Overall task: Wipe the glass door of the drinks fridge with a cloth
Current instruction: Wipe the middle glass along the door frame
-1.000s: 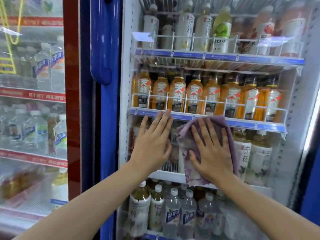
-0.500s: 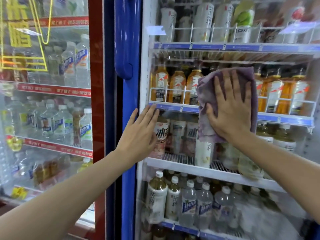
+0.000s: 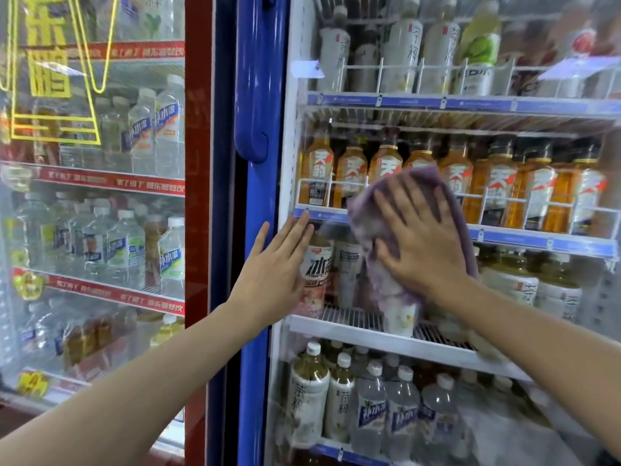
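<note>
Against the glass door (image 3: 524,297) near centre lies a purple cloth (image 3: 386,227), soft, rumpled and roughly rectangular, pressed flat by the right hand (image 3: 425,243) with fingers spread straight toward 11 o'clock. At 9 o'clock of it rests the left hand (image 3: 275,267), flat and holding nothing, beside the glossy blue frame (image 3: 258,203).

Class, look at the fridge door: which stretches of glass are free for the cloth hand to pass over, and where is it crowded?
Free: glass right of the right hand and cloth, plus above and below. Crowded: beside the left hand near the blue handle.
</note>
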